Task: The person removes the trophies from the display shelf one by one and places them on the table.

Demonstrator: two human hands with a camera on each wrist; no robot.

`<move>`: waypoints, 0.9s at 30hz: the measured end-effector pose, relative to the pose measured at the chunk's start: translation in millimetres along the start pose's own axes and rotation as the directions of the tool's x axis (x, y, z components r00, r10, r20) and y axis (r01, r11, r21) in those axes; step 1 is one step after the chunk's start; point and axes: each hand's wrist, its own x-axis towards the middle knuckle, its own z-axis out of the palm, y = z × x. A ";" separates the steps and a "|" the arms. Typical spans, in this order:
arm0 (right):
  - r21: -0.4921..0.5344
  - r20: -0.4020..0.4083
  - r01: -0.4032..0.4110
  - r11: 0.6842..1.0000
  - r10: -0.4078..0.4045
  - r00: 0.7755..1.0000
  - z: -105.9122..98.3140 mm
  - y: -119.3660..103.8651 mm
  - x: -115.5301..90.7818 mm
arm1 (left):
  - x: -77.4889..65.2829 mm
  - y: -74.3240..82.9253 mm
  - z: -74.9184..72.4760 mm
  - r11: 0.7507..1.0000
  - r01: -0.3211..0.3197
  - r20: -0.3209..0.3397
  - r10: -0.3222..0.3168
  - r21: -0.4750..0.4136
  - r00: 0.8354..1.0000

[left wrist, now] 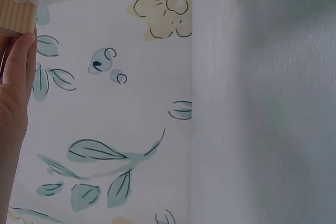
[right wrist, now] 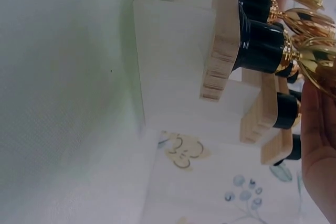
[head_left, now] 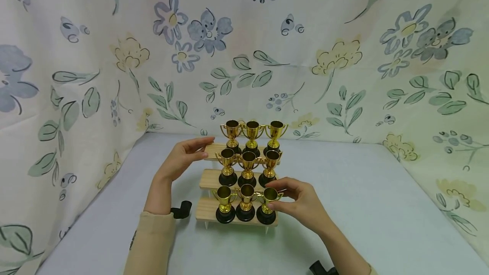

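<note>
Small gold trophy cups with black round bases stand in three rows on a stepped wooden display stand (head_left: 209, 178), three to a tier. At the top tier's left end, my left hand (head_left: 181, 158) holds the board (head_left: 211, 151) between thumb and fingers; the left wrist view catches that hand (left wrist: 13, 87) at the wooden end (left wrist: 18, 19). My right hand (head_left: 302, 203) pinches the cup of the front-row right trophy (head_left: 266, 215). Its black base (right wrist: 262, 48) rests on the lowest board in the right wrist view. The fingertips behind the cup are partly hidden.
White side panels (right wrist: 176, 61) support the boards. The stand is on a white-covered table (head_left: 366, 190), with a floral cloth (head_left: 244, 33) hanging behind and at the sides. Black wrist mounts (head_left: 182, 210) sit at both forearms.
</note>
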 end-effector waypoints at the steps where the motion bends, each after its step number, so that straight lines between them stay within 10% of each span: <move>1: 0.001 0.000 0.000 1.000 0.000 1.000 0.2 0.2 0.1 | -0.1 0.0 -0.1 1.000 -0.001 0.002 0.001 0.005 1.000; 27: 0.002 -0.007 0.046 0.999 -0.046 0.999 -17.8 1.4 -1.2 | -2.0 2.8 0.2 0.999 -0.002 0.009 0.001 0.050 1.000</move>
